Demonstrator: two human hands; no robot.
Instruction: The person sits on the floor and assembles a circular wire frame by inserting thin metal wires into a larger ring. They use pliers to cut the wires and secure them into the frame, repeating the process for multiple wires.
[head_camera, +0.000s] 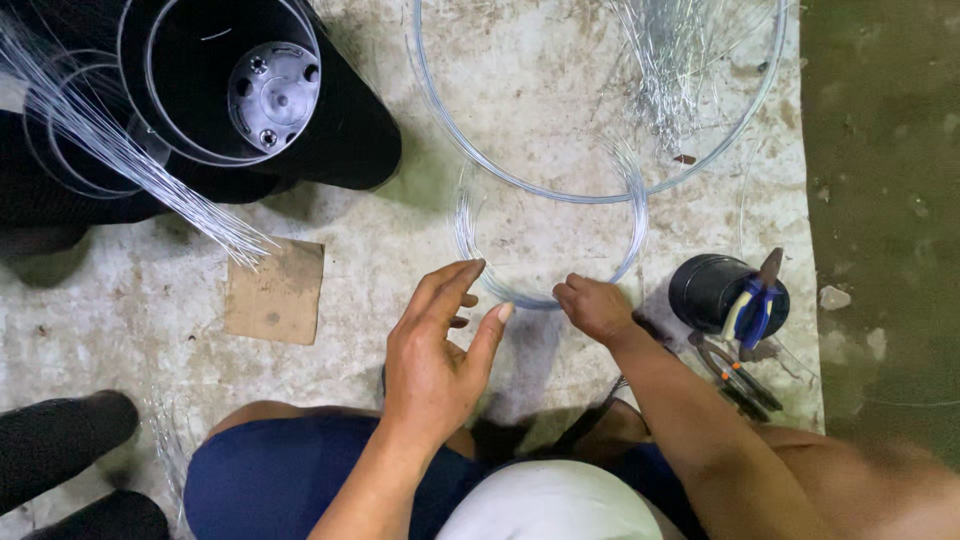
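Note:
A small coil of thin silver wire (632, 215) lies on the stained floor cloth in front of me. My right hand (594, 307) pinches the coil's near edge with closed fingers. My left hand (440, 345) hovers just left of the coil, fingers spread and curved, its fingertips near the coil's near-left rim; I cannot tell whether they touch it. A much larger wire hoop (440, 110) lies beyond, overlapping the coil's far side.
A black pot with blue-handled pliers (755, 305) stands at the right, more pliers (735, 375) beside it. Black pots (270, 90) and a bundle of straight wires (120, 150) sit upper left. A cardboard piece (275, 290) lies left. Loose wires (670, 60) lie inside the hoop.

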